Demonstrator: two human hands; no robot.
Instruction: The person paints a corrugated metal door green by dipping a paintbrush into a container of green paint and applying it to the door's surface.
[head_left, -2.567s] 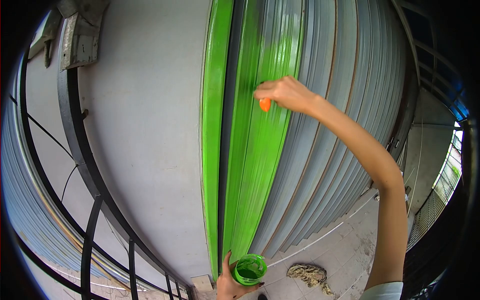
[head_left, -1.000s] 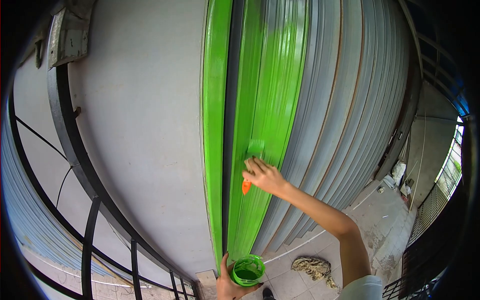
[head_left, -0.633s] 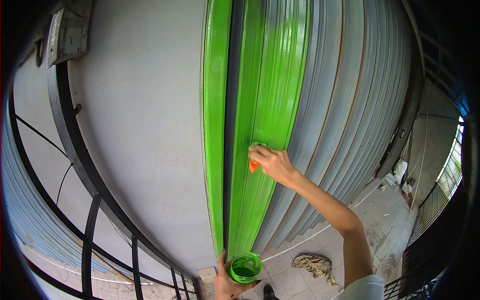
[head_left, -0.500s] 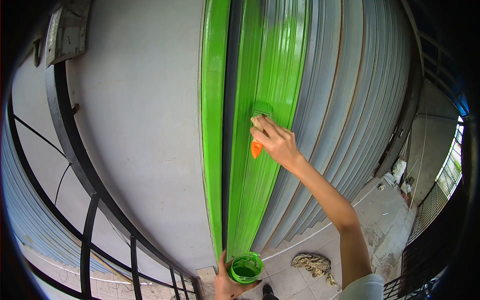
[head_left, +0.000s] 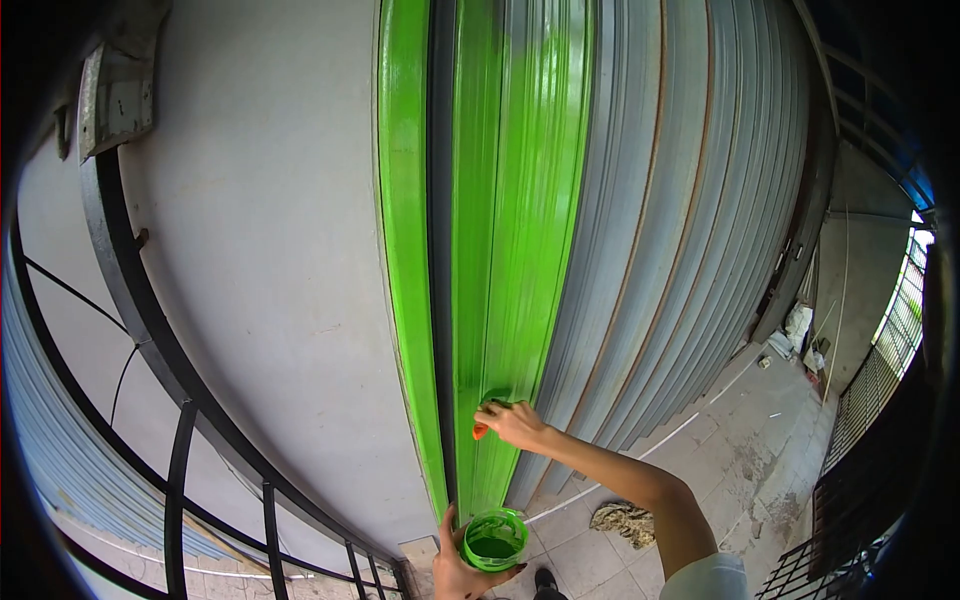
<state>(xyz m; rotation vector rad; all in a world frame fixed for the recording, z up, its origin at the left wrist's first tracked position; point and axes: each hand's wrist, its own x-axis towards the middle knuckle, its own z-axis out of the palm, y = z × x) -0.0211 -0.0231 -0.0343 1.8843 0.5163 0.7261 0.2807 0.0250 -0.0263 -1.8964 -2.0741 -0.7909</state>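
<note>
My right hand [head_left: 513,424] is closed round a paint brush [head_left: 481,430] with an orange handle end. Its green bristles touch the lower part of the green-painted metal panel [head_left: 530,200]. At the bottom centre, my left hand [head_left: 460,570] holds a clear tub of green paint [head_left: 495,540] close to the foot of the panel. Left of a dark gap stands a green frame strip [head_left: 405,150]. Unpainted grey corrugated metal [head_left: 640,250] adjoins the green panel on the right.
A pale wall [head_left: 260,250] and black metal railing [head_left: 185,400] are on the left. A crumpled cloth [head_left: 625,522] lies on the tiled floor [head_left: 585,560]. Debris [head_left: 797,328] sits at the right, near a dark metal grille [head_left: 850,430].
My right hand has moved down the green panel with the brush. The left hand still holds the tub at the bottom. The view has shifted slightly.
</note>
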